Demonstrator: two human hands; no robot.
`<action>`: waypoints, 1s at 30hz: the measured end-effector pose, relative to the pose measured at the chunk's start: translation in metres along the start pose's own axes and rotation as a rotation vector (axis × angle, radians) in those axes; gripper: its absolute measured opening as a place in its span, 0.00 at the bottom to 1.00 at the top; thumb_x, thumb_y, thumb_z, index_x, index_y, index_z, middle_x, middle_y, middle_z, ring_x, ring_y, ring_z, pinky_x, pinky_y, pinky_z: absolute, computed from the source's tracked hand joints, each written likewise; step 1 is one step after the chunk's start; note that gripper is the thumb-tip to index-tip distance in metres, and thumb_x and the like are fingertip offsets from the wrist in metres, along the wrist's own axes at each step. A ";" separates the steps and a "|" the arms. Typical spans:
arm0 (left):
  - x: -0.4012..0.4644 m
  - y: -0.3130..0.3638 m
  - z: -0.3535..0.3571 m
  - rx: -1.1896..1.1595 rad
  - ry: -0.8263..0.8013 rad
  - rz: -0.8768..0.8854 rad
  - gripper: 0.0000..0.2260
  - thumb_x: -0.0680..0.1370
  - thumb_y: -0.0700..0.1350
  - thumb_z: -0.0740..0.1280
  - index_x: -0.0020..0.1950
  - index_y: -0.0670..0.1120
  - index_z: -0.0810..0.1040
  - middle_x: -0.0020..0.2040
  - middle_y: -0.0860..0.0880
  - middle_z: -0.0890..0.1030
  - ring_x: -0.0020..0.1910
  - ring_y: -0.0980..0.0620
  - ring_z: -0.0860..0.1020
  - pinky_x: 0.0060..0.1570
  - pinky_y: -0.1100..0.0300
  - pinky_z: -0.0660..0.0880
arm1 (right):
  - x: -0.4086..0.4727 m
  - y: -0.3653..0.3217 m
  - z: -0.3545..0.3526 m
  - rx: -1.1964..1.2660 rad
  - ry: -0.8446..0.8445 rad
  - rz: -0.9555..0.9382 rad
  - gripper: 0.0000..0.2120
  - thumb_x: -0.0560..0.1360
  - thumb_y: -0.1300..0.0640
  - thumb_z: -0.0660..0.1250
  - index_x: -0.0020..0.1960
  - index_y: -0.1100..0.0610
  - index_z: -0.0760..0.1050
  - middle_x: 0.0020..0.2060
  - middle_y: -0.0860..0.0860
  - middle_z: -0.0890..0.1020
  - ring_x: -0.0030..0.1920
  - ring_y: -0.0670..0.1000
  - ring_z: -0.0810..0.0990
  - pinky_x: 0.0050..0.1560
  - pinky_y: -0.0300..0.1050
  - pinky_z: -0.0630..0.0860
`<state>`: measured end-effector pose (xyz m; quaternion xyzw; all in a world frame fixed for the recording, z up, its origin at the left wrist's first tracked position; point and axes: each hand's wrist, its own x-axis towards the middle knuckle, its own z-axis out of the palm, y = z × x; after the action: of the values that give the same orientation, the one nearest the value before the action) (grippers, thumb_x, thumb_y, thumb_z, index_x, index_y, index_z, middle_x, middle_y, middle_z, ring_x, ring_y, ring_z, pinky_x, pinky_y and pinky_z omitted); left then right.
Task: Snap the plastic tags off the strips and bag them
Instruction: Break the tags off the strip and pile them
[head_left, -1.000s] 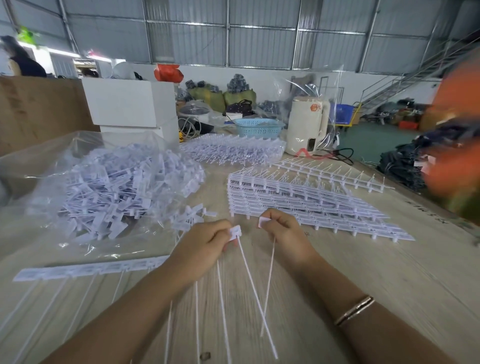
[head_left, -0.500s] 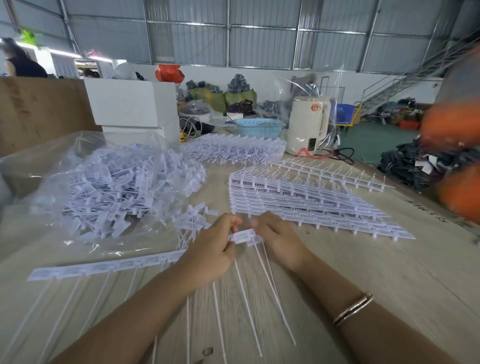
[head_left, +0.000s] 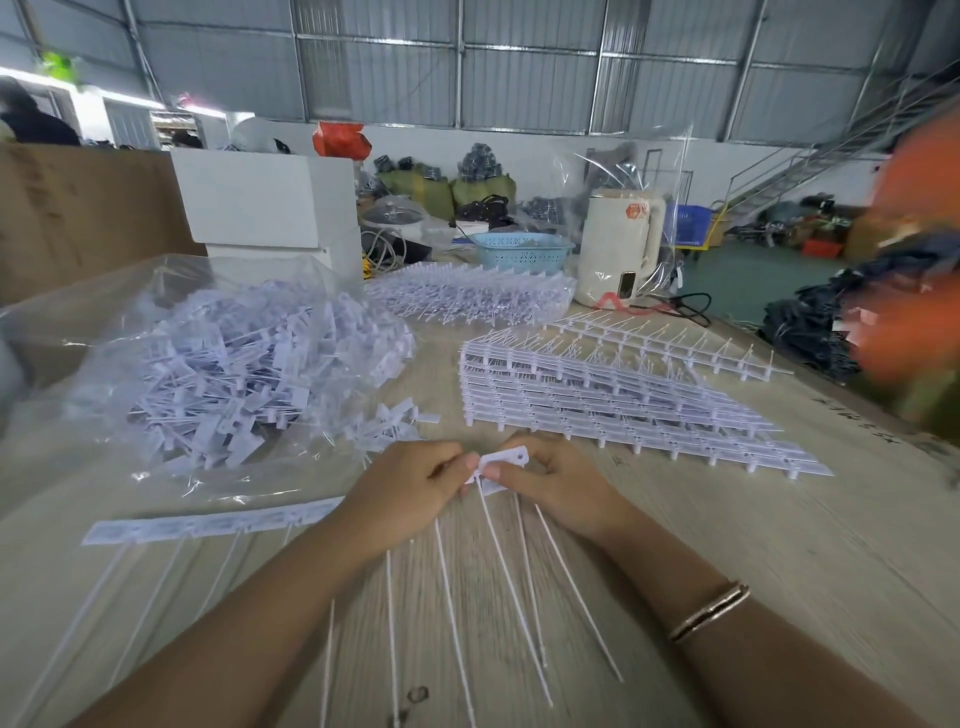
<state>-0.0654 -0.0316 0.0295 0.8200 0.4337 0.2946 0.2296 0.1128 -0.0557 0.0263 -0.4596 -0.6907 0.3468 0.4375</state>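
Observation:
A white strip of plastic tags lies on the wooden table, its long thin tails pointing toward me. My left hand grips the strip's right end. My right hand pinches the end tag, tilted upward at the joint between both thumbs. A clear plastic bag at the left holds a heap of loose snapped tags. A few loose tags lie by its mouth. A stack of whole strips sits just beyond my right hand.
More strips lie further back, near a blue basket, a cream kettle and a white box. A blurred orange shape is at the right edge. A cardboard wall stands at left.
My hands held separate pieces apart one second ago. They have come together on the strip's end, and my right hand now bends the end tag upward.

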 end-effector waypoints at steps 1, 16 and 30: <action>0.001 0.000 0.000 -0.048 0.001 -0.017 0.15 0.80 0.49 0.60 0.35 0.48 0.77 0.35 0.43 0.81 0.35 0.45 0.79 0.39 0.54 0.74 | 0.000 -0.001 0.000 0.011 0.016 -0.016 0.02 0.74 0.61 0.69 0.43 0.56 0.79 0.34 0.45 0.79 0.34 0.36 0.76 0.38 0.27 0.69; 0.001 0.008 -0.003 -0.350 0.204 -0.032 0.16 0.80 0.46 0.60 0.34 0.44 0.75 0.28 0.53 0.75 0.32 0.48 0.73 0.40 0.59 0.71 | 0.003 0.001 0.003 0.332 0.327 -0.006 0.11 0.76 0.59 0.65 0.36 0.56 0.77 0.30 0.44 0.78 0.34 0.42 0.76 0.40 0.31 0.70; -0.002 -0.007 0.002 -0.096 0.106 0.045 0.08 0.78 0.37 0.61 0.53 0.50 0.72 0.41 0.49 0.76 0.27 0.59 0.70 0.29 0.67 0.67 | 0.012 0.028 -0.005 -0.564 0.193 0.200 0.08 0.77 0.51 0.61 0.54 0.47 0.76 0.49 0.44 0.73 0.58 0.49 0.72 0.63 0.48 0.60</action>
<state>-0.0686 -0.0300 0.0231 0.8008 0.4119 0.3633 0.2387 0.1241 -0.0345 0.0067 -0.6595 -0.6662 0.1376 0.3199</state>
